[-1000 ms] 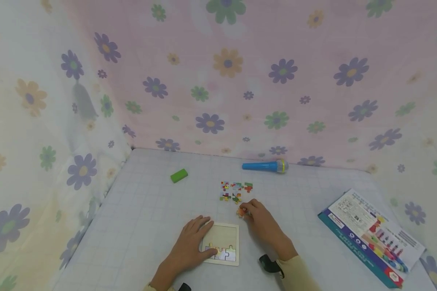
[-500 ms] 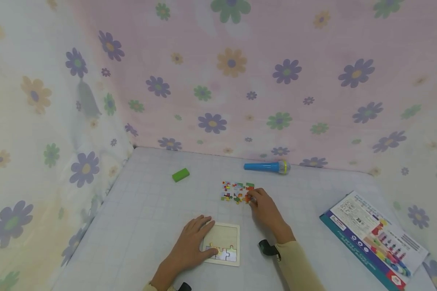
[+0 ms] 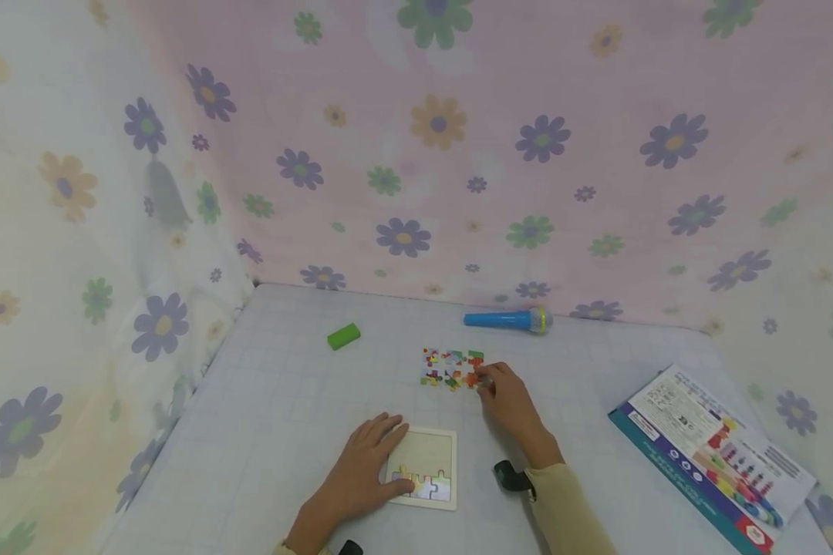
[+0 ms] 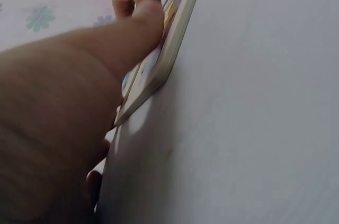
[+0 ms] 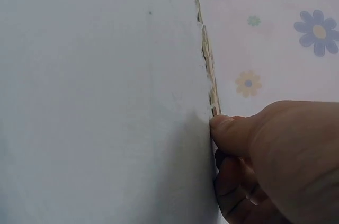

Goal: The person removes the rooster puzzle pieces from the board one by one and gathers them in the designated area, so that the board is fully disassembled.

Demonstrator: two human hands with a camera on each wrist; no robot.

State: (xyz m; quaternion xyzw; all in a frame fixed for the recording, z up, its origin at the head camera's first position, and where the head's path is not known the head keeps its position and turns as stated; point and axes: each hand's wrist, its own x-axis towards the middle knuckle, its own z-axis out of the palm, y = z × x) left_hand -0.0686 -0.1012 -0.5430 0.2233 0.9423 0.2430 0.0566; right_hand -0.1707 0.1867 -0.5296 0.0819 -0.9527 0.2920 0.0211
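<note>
My left hand [image 3: 364,470] lies with fingers spread along the left side of a square wooden puzzle tray [image 3: 453,462]. Its thumb rests over the lower pieces; in the left wrist view, the thumb touches the inside of the tray [image 4: 168,60]. A row of fitted pieces [image 3: 430,486] fills the tray's lower part, with bare wood above. Farther up, my right hand [image 3: 510,401] pinches the right edge of an orange puzzle piece [image 3: 470,379], lying flat on the table. That piece ends the nearer row of several loose colourful puzzle pieces [image 3: 453,358].
A blue toy microphone [image 3: 500,319] lies at the back of the white-covered table [image 3: 264,401]. Left of it is a green block [image 3: 343,336]. A printed box [image 3: 711,455] lies at the right. Flowered cloth [image 3: 403,154] hangs behind and at both sides.
My right hand has carried the orange puzzle piece away from me and set it at the right end of the nearer loose row. The left hand has stayed on the tray.
</note>
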